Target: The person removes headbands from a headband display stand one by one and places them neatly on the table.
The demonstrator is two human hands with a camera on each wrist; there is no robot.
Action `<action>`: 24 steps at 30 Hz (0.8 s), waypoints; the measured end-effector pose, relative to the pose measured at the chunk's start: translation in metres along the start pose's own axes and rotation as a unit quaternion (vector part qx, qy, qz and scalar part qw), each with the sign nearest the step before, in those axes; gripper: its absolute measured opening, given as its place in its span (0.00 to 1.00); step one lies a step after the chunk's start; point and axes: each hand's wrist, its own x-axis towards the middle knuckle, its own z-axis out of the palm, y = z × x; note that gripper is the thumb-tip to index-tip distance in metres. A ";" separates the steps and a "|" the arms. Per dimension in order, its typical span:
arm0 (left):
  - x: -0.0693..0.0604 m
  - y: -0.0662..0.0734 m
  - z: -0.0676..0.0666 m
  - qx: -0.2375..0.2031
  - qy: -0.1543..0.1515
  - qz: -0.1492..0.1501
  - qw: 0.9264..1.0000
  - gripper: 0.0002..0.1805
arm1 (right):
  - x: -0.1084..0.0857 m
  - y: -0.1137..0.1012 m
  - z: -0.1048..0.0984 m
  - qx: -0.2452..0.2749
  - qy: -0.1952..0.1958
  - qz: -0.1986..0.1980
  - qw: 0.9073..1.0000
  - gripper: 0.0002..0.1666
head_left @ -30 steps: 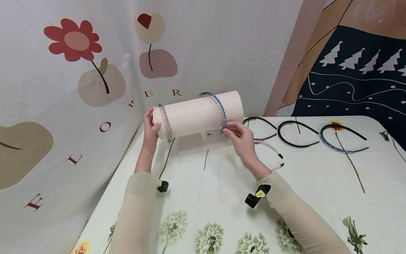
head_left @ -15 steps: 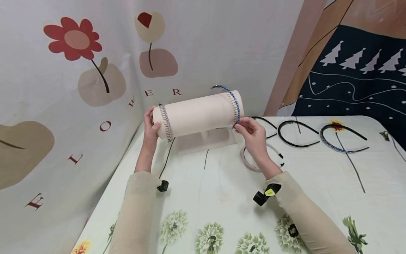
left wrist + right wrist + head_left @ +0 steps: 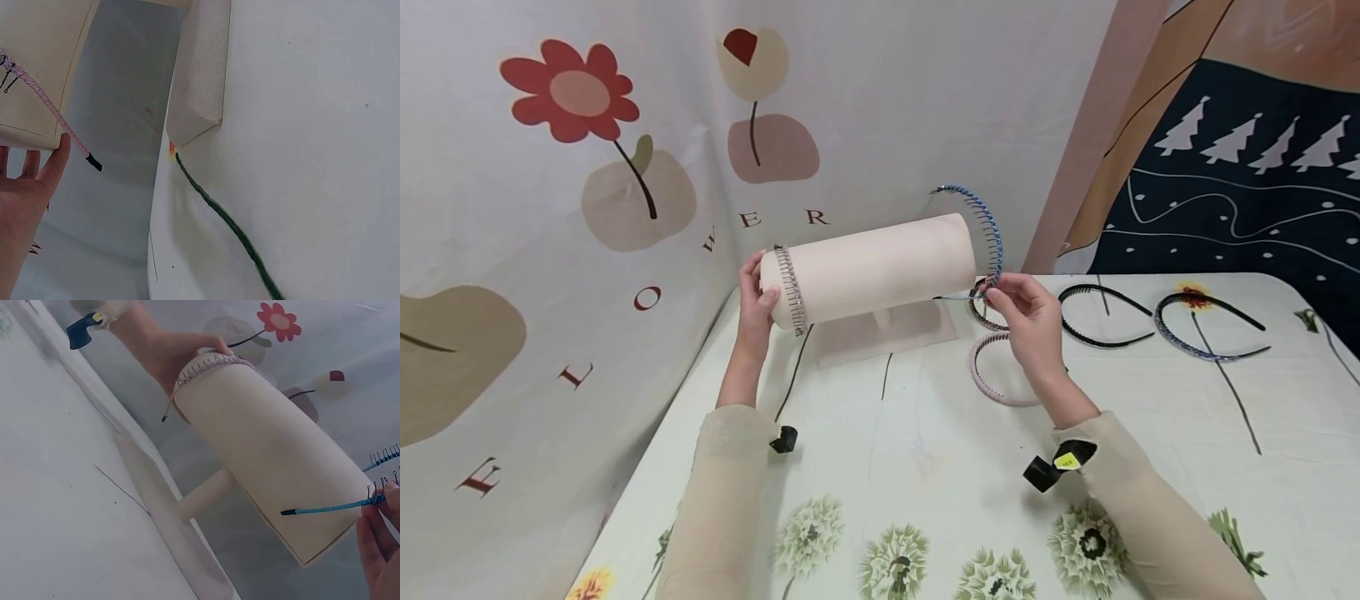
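A cream cylindrical headband stand lies horizontally above its flat base. My left hand grips its left end, thumb in front and fingers behind. Round that end sits a pinkish toothed headband, whose dark tip hangs down in the left wrist view. My right hand pinches a blue toothed headband near one end, just off the stand's right end. In the right wrist view the blue headband has one black tip in front of the cylinder; only part of the right hand shows.
On the flowered tablecloth, a pink headband and a dark one lie partly behind my right hand. Farther right are a black headband and a blue-grey one. A printed curtain hangs close behind the stand.
My right hand has moved right with the blue headband, sliding it along the cylinder and past its right end. My left hand keeps its grip on the stand's left end.
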 end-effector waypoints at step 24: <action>-0.001 0.001 0.001 -0.004 0.002 0.000 1.000 0.32 | -0.011 -0.033 -0.046 0.095 0.018 -0.021 0.995 0.06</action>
